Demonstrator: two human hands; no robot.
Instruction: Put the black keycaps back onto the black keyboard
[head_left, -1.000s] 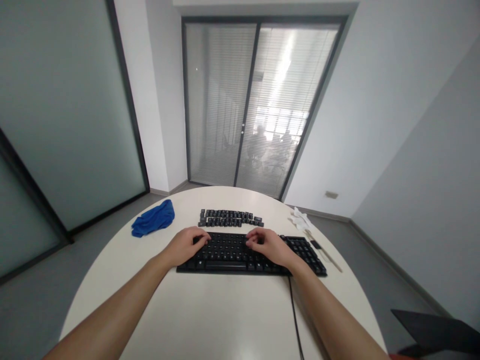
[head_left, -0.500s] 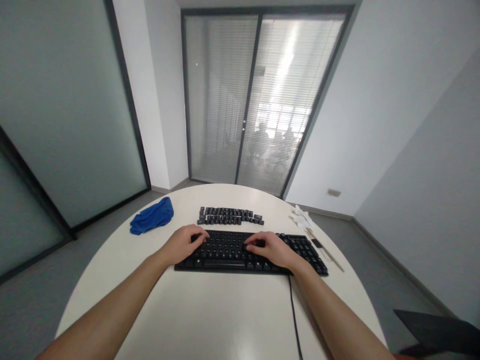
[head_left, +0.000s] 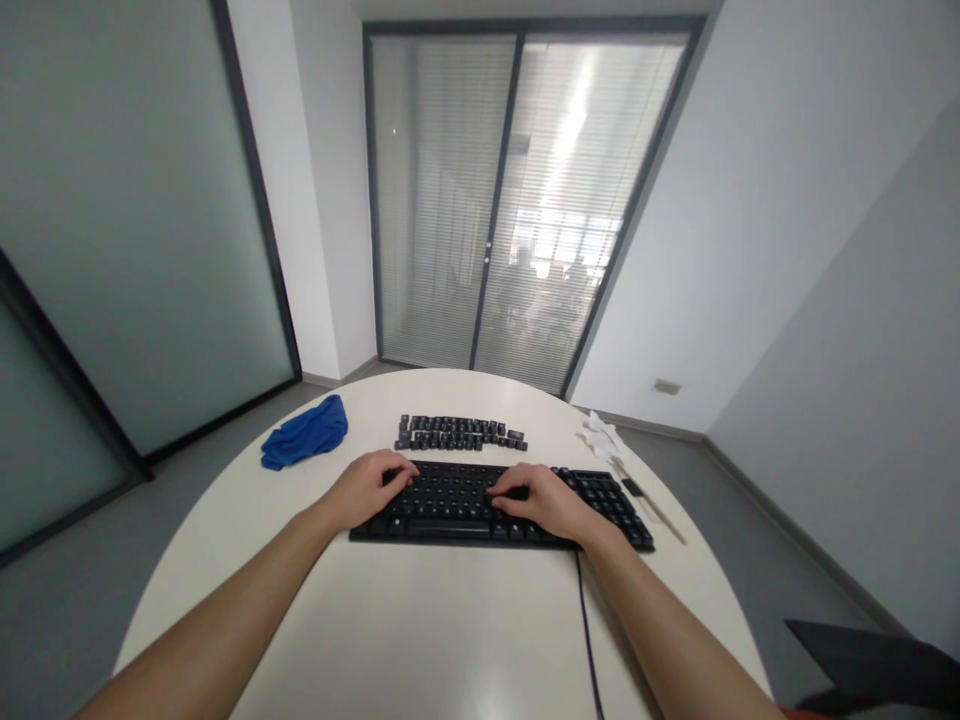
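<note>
A black keyboard (head_left: 450, 527) lies on the table, many of its key positions bare of caps across the middle. My left hand (head_left: 373, 487) rests at its left end, fingers curled together over the upper left keys; what they hold, if anything, is hidden. My right hand (head_left: 538, 497) is on the right of the main key area, thumb and fingertips pinched close at the board, and anything between them is too small to name. Behind the keyboard, loose black keycaps (head_left: 450, 440) lie in rows.
The round cream table (head_left: 390, 630) bears a blue cloth (head_left: 306, 432) at the back left. White crumpled tissue (head_left: 600, 437) and a thin stick-like tool (head_left: 660, 512) lie at the right. A black cable (head_left: 588, 630) runs toward the near edge. Something dark (head_left: 870, 655) stands at the lower right.
</note>
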